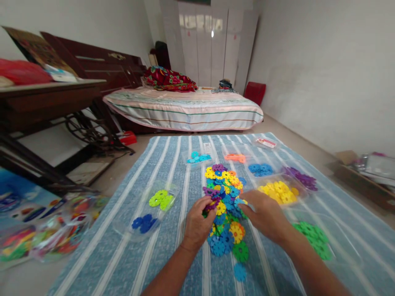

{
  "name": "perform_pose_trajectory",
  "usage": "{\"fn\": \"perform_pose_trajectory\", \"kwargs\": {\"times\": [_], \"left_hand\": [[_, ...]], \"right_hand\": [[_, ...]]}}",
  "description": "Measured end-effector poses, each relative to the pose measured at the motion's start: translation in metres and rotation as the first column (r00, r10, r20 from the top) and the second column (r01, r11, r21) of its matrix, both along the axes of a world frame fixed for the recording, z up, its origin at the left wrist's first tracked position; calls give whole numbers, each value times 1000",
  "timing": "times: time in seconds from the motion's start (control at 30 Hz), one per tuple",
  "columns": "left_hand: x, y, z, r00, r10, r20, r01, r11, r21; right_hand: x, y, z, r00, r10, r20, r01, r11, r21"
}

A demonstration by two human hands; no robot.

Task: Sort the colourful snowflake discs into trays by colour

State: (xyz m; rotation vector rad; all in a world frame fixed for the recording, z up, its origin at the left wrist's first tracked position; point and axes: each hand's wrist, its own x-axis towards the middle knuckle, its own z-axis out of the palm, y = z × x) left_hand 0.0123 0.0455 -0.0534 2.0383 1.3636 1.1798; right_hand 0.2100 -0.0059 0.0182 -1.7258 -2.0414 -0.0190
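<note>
Multicoloured discs point(228, 200) form one pile, long axis twelve-to-six o'clock. At nine, the left hand point(198, 220) pinches purple discs point(214, 202); at three, the right hand's point(268, 216) grip I cannot tell. Eight single-colour heaps point(279, 192): two at nine, six from eleven to four.

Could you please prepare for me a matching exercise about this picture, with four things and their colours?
1. Pieces at the left hand's fingertips
2. Loose piece nearest the camera
3. Heap at the picture's lower right
4. Flowered bedding on the bed

A. Green
B. Mostly red
C. Purple
D. Light blue

Right pairs: 1-C, 2-D, 3-A, 4-B.
</note>
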Motion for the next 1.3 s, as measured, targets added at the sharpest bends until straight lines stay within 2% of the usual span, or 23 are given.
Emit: {"fn": "perform_pose_trajectory", "kwargs": {"times": [0.13,0.23,0.3,0.37,0.43,0.53,0.6,0.93,1.1,1.17,1.3], "left_hand": [[0,0,1,1000,-21,9,21,999,24],[-1,2,1,999,-31,5,31,999,25],[-2,3,0,999,-32,3,32,999,21],[-2,3,-1,999,-31,8,31,999,20],[-1,4,-1,999,-33,10,33,999,22],[0,4,1,999,-36,9,36,999,26],[1,5,2,999,-34,14,34,999,27],[0,3,-1,999,-37,3,37,999,1],[-1,0,3,998,-60,-11,60,998,7],[0,-1,3,998,-63,-17,64,998,24],[1,-4,3,997,-66,-38,69,994,80]], "right_hand": [[-12,-7,18,984,19,174,18,979,-205],[-9,-23,16,959,-42,281,109,968,-228],[2,-43,4,939,-152,309,207,966,-155],[20,-68,-15,895,-296,333,326,945,-37],[43,-90,-35,857,-376,352,389,921,37],[74,-113,-60,880,-301,368,313,949,27],[85,-119,-67,907,-225,356,241,970,-2],[84,-119,-63,924,-136,358,140,990,14],[81,-117,-55,914,-264,307,237,964,121],[69,-112,-45,926,-255,279,210,961,180],[19,-87,-25,980,-105,172,66,974,218]]}}
